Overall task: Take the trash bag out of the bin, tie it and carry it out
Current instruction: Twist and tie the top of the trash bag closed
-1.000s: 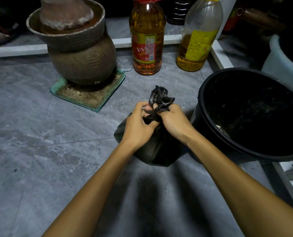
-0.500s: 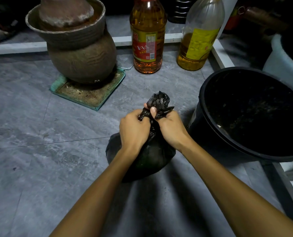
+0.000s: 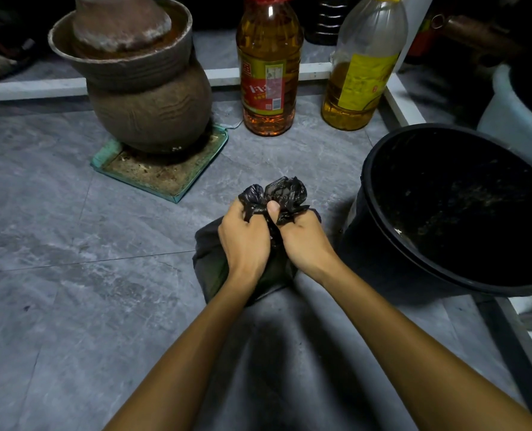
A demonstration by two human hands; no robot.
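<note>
A full black trash bag (image 3: 210, 269) sits on the grey tiled floor in the middle of the view. Its gathered neck sticks up in two crumpled ends (image 3: 282, 192) above my fists. My left hand (image 3: 246, 241) grips the left end, and my right hand (image 3: 302, 241) grips the right end, thumb up. Both hands are closed tight and touch each other over the bag. The black bin (image 3: 373, 194) stands just right of the bag, without a liner, with dirt specks inside.
A brown clay jar (image 3: 152, 110) stands on a green tray (image 3: 162, 181) at the back left. Two oil bottles, one red-labelled (image 3: 268, 73) and one yellow-labelled (image 3: 361, 73), stand behind the bag. A white ledge (image 3: 395, 98) runs along the back and right. A pale tub (image 3: 507, 113) sits far right.
The bag has shifted toward me and slightly left on the floor. My hands have pulled the bag's neck apart into two ends held upright.
</note>
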